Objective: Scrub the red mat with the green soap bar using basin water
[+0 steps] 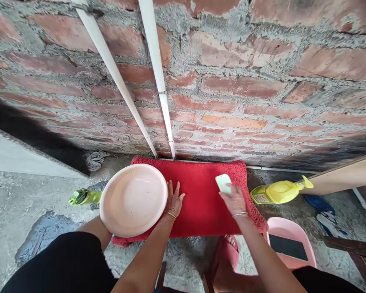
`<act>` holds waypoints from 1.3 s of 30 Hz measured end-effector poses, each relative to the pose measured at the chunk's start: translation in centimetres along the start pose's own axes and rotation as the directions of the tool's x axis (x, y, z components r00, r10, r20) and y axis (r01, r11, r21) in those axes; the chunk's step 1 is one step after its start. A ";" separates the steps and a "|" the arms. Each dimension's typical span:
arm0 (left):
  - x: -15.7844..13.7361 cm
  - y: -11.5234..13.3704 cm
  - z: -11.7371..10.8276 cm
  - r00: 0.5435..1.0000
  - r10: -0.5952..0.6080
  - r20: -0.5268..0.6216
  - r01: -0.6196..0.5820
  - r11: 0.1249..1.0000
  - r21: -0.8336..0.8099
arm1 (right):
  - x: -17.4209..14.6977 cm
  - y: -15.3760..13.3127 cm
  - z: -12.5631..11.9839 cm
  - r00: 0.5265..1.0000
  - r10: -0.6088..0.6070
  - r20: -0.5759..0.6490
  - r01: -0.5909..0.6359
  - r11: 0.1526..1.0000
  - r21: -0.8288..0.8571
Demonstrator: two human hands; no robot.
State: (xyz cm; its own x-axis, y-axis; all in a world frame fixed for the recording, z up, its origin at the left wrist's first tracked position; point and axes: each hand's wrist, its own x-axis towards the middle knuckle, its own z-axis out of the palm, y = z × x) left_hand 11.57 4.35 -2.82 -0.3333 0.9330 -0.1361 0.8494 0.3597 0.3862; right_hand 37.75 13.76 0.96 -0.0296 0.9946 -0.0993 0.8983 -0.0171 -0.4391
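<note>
A red towel-like cloth (198,199) with shaggy ends lies spread over a low surface in front of me. My left hand (173,200) rests flat on it with fingers apart, close beside the rim of a pale pink basin (134,232). The basin stands at the cloth's left end and has no visible contents apart from small specks. My right hand (234,199) grips a flat mint-green piece (223,183) with rounded corners over the cloth's right part. Its exact kind is unclear, and my fingers hide its lower end.
A yellow pump bottle (279,192) lies right of the cloth, above a pink tub (308,240) holding a dark flat slab (288,246). A green bottle (84,197) is left of the basin. Two white pipes (161,95) run down the brick wall (232,87) behind.
</note>
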 end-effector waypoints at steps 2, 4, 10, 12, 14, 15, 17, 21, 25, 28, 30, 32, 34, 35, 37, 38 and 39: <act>0.2 -0.1 0.2 1.000 -0.002 0.006 0.002 1.000 -0.002 | -0.1 -5.0 2.0 0.986 -0.147 0.084 0.146 0.989 0.021; 0.3 -0.2 0.3 1.000 0.000 0.015 0.000 1.000 0.003 | 0.2 -9.7 3.9 0.949 -0.274 0.156 0.273 0.962 0.028; 0.5 -0.2 0.5 0.999 -0.018 0.047 0.016 0.999 0.035 | 2.7 -15.5 6.9 0.884 -0.364 0.292 0.384 0.923 -0.014; 0.5 -0.1 0.5 0.999 -0.018 0.034 0.017 0.999 0.041 | 3.5 -13.6 6.5 0.900 -0.329 0.287 0.349 0.937 -0.020; 0.4 -0.2 0.7 1.000 -0.017 0.016 0.016 0.999 0.042 | 4.0 -9.8 5.2 0.932 -0.272 0.238 0.285 0.958 -0.023; 0.4 -0.2 0.8 1.000 -0.015 0.008 0.014 0.999 0.039 | 4.1 -7.4 4.3 0.953 -0.228 0.201 0.238 0.971 -0.024; 0.4 -0.3 1.1 1.000 -0.003 -0.014 0.003 1.000 0.023 | 4.1 -1.9 2.1 0.988 -0.098 0.116 0.102 0.994 -0.029; 0.4 -0.7 1.7 0.994 0.041 -0.104 -0.044 0.999 -0.027 | 3.4 7.3 -2.4 0.976 0.209 -0.061 -0.214 0.971 -0.109; 0.3 -0.9 2.1 0.982 0.070 -0.174 -0.080 0.996 -0.047 | 3.0 7.3 -2.7 0.949 0.260 -0.176 -0.285 0.949 -0.132; 0.3 -1.0 2.1 0.980 0.074 -0.185 -0.083 0.996 -0.041 | 2.9 0.1 0.4 0.995 0.028 -0.099 -0.034 0.998 -0.057; 0.3 -1.1 2.0 0.979 0.078 -0.189 -0.086 0.996 -0.035 | 2.7 -6.3 3.1 0.984 -0.175 0.028 0.175 0.984 -0.025; 0.3 -1.2 2.1 0.979 0.083 -0.185 -0.089 0.996 -0.023 | 2.5 -12.3 5.4 0.934 -0.316 0.165 0.323 0.946 -0.019; 0.3 -1.5 2.2 0.982 0.088 -0.168 -0.090 0.996 -0.005 | 2.5 -16.8 7.1 0.877 -0.391 0.278 0.414 0.910 -0.026; 0.4 -1.5 2.3 0.983 0.090 -0.158 -0.090 0.996 0.002 | 2.6 -18.2 7.7 0.855 -0.408 0.319 0.439 0.898 -0.028; 0.4 -1.6 2.3 0.984 0.095 -0.148 -0.094 0.995 0.011 | 3.1 -19.4 8.1 0.829 -0.421 0.367 0.462 0.886 -0.027; 0.5 -1.6 2.3 0.984 0.098 -0.151 -0.098 0.995 0.011 | 3.5 -19.2 8.0 0.826 -0.419 0.377 0.462 0.886 -0.026; 0.5 -1.5 2.3 0.982 0.101 -0.159 -0.101 0.995 0.008 | 3.9 -18.4 7.7 0.830 -0.412 0.377 0.454 0.891 -0.027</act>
State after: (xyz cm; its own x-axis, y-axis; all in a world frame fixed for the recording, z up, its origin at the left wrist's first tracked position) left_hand 11.05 4.26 -5.54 -0.3065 0.9505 0.0501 0.8820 0.2639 0.3903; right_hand 17.69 17.16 1.80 -0.5596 0.7937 -0.2384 0.7983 0.4390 -0.4124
